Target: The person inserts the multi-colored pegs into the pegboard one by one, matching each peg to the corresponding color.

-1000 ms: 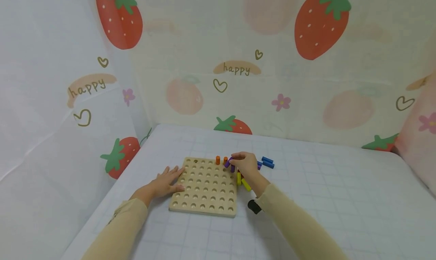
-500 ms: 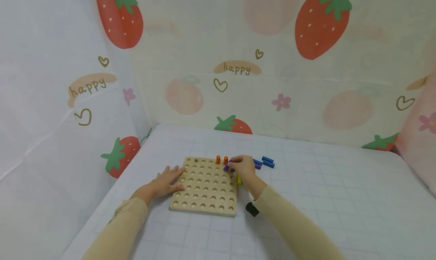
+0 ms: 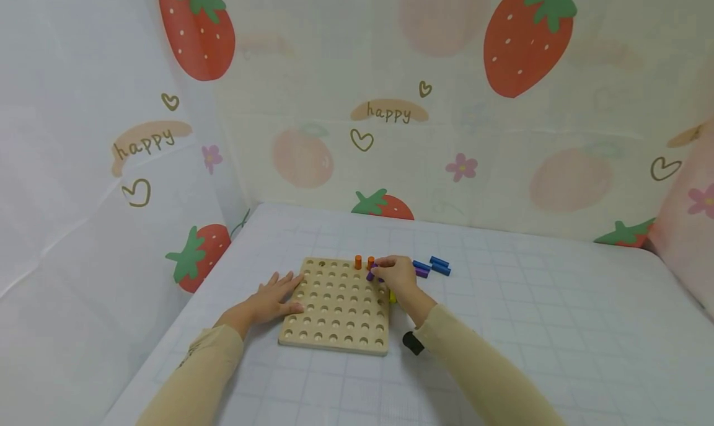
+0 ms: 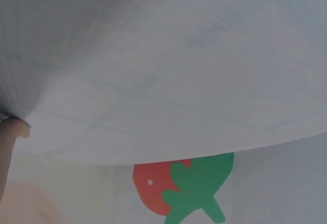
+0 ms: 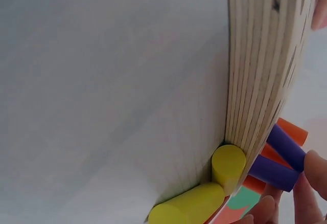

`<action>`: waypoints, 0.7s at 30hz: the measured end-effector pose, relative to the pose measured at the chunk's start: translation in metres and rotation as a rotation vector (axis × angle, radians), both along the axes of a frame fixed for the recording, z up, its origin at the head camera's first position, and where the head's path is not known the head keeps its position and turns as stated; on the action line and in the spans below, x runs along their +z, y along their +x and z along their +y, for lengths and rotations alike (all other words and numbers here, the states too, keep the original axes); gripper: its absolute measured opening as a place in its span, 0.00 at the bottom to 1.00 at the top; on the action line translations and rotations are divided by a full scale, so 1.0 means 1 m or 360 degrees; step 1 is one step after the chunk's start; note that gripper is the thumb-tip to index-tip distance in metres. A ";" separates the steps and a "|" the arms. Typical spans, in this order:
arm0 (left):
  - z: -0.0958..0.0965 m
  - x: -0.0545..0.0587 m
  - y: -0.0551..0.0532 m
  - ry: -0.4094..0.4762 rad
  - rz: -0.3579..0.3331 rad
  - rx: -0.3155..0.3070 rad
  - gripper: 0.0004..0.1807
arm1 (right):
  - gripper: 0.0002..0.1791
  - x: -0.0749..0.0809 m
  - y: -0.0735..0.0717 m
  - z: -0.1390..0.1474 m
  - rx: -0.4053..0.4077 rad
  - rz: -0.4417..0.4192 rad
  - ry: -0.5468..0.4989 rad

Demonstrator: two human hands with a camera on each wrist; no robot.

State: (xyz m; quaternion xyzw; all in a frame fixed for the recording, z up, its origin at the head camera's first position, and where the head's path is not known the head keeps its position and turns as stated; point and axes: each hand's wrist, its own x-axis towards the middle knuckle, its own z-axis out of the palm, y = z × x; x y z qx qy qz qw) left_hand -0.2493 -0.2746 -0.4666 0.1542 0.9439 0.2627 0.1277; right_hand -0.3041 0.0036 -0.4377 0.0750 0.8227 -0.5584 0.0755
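Observation:
In the head view a pale wooden peg board with rows of round holes lies on the table. My left hand rests with spread fingers on its left edge. At the board's far right corner my right hand pinches a tilted purple peg. In the right wrist view the thumb touches this purple peg. A second purple peg stands in the board beside it. Orange pegs stand upright in the far row. Only one digit of the left hand shows in the left wrist view.
Several blue pegs and a purple one lie right of the board. Yellow pegs lie against its right side, partly hidden by my right hand in the head view. A small black object shows beside the right wrist.
My right hand has moved slightly down and toward the board with the purple peg, covering more of the yellow pegs. My left hand stays in place.

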 end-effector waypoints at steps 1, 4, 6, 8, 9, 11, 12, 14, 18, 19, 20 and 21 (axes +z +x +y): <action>0.000 0.000 0.000 -0.0002 -0.0003 0.0003 0.50 | 0.11 0.000 0.000 0.000 0.0010 0.0005 0.0003; 0.001 0.002 0.000 0.0002 -0.0008 0.0007 0.49 | 0.13 0.000 0.000 0.003 0.0031 0.0040 0.0017; 0.001 0.004 0.000 0.0002 -0.0016 0.0011 0.49 | 0.14 -0.001 -0.001 0.005 0.0036 0.0063 0.0007; 0.000 0.005 0.000 0.0008 -0.0016 0.0007 0.49 | 0.14 -0.001 -0.002 0.008 0.0032 0.0082 -0.0001; 0.000 0.005 0.000 0.0013 -0.0011 0.0002 0.49 | 0.13 0.000 -0.002 0.009 0.0032 0.0083 -0.0012; 0.000 0.006 0.000 0.0006 -0.0010 0.0000 0.49 | 0.12 0.000 -0.003 0.011 0.0040 0.0073 -0.0023; 0.000 0.006 0.000 0.0007 -0.0008 -0.0003 0.49 | 0.12 0.001 -0.003 0.011 0.0053 0.0069 -0.0016; 0.001 0.006 0.000 0.0011 0.0000 -0.0004 0.49 | 0.12 0.001 -0.003 0.012 0.0090 0.0059 -0.0001; 0.002 0.004 0.000 0.0010 -0.0014 0.0011 0.49 | 0.13 0.001 -0.003 0.012 0.0135 0.0047 0.0010; 0.002 0.004 0.000 0.0010 -0.0016 0.0014 0.49 | 0.13 0.002 -0.002 0.012 0.0130 0.0043 0.0001; 0.003 0.003 0.000 0.0008 -0.0019 0.0017 0.49 | 0.13 0.003 -0.002 0.013 0.0116 0.0039 -0.0007; 0.003 0.003 0.000 0.0006 -0.0019 0.0016 0.48 | 0.13 0.004 -0.002 0.015 0.0103 0.0042 -0.0016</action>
